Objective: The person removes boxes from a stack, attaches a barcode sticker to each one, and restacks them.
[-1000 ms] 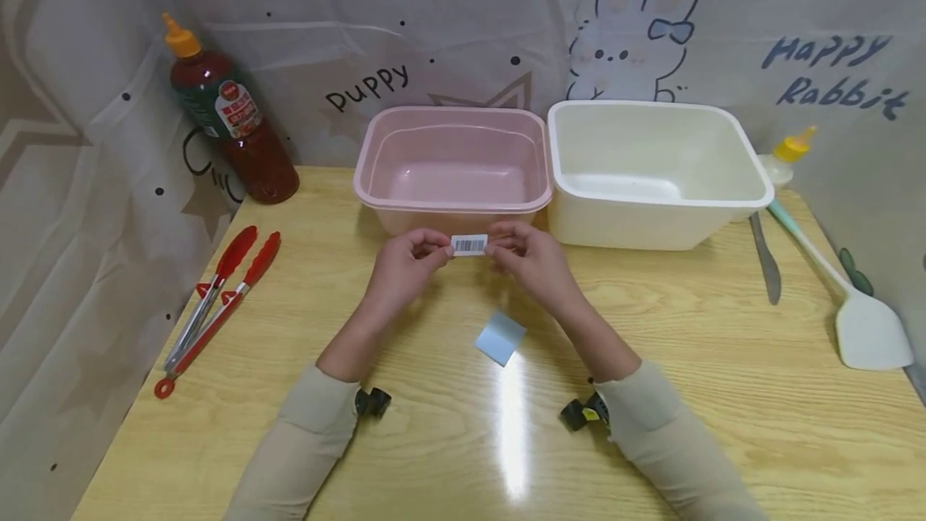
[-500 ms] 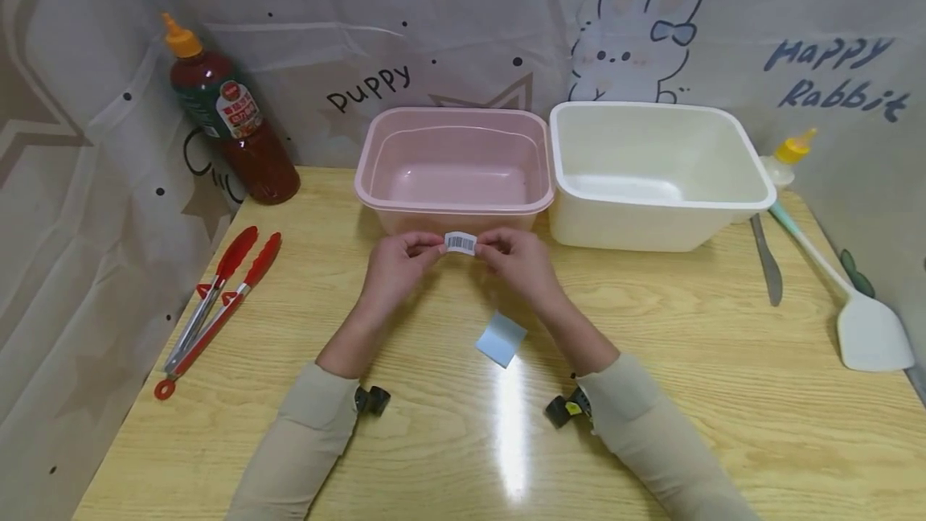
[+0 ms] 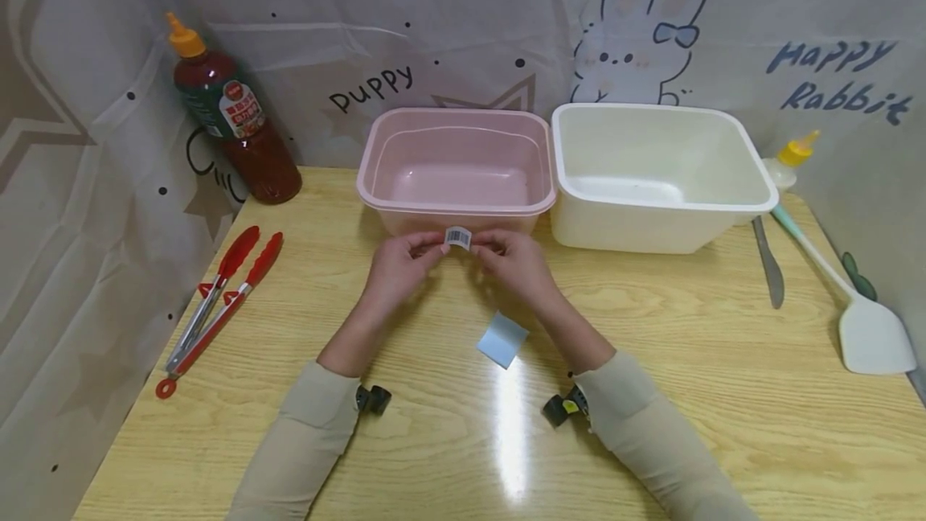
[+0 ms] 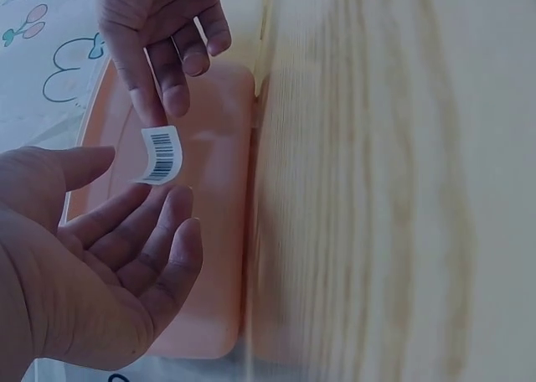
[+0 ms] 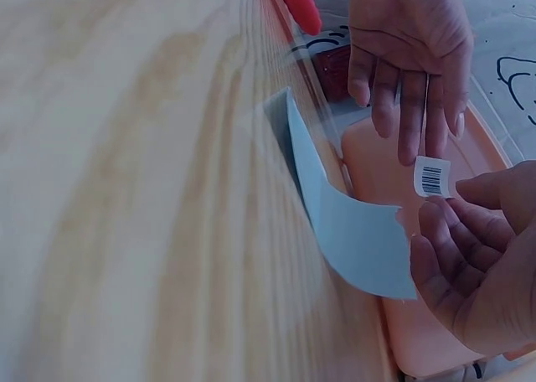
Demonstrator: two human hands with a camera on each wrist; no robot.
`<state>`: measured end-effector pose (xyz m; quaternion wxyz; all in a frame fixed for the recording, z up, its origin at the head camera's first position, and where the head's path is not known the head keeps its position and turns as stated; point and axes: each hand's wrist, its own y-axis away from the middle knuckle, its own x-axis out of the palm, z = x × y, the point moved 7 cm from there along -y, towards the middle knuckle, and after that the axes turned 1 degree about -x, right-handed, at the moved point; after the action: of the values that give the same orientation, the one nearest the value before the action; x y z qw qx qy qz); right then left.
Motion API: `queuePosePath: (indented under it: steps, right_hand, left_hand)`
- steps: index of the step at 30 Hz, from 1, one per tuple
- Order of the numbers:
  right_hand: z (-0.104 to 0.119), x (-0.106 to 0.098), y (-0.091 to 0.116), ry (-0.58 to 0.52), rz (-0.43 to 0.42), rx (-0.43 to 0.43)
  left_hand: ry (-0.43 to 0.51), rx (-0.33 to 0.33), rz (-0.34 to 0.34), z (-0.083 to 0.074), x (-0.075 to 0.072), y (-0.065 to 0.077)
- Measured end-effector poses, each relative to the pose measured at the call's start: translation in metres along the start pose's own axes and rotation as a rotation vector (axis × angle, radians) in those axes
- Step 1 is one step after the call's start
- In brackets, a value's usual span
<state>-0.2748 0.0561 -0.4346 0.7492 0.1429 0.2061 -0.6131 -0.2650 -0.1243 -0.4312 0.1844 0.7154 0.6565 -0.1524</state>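
Note:
In the head view, a small white barcode label [image 3: 458, 237] bows upward between my two hands, in front of the pink bin [image 3: 456, 207]. My left hand [image 3: 398, 268] holds its left end at the fingertips, and my right hand [image 3: 517, 264] holds the right end between thumb and index finger. The left wrist view shows the label [image 4: 162, 154] curved, its printed bars facing the camera. Nearer to me on the table lies a light-blue slip of paper [image 3: 502, 340]; in the right wrist view this paper [image 5: 356, 240] looks curled, with its ends raised.
Beside the pink bin stands a white bin [image 3: 622, 223]. Red-tipped tongs [image 3: 217, 308] lie at left, below a sauce bottle [image 3: 235, 127]. On the right are a knife [image 3: 768, 264], a white spatula [image 3: 875, 336] and a yellow-capped bottle [image 3: 788, 163].
My right hand has come left, closer to the left hand. The label was flat a second ago and now arches between the fingertips. The blue paper has stayed in place.

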Motion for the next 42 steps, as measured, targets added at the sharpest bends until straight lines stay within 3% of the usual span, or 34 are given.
queuePosePath:
  steps: [28,42]
  right_hand:
    - [-0.0005,0.0001,-0.0035,0.075,-0.060,-0.034]
    - [0.0009,-0.0023,-0.0069,0.054,-0.056,-0.032]
  left_hand:
    - [-0.016,0.003,0.051,0.0034,0.0053,-0.0031]
    - [-0.028,0.008,0.035,0.0026,0.0018,-0.0028]
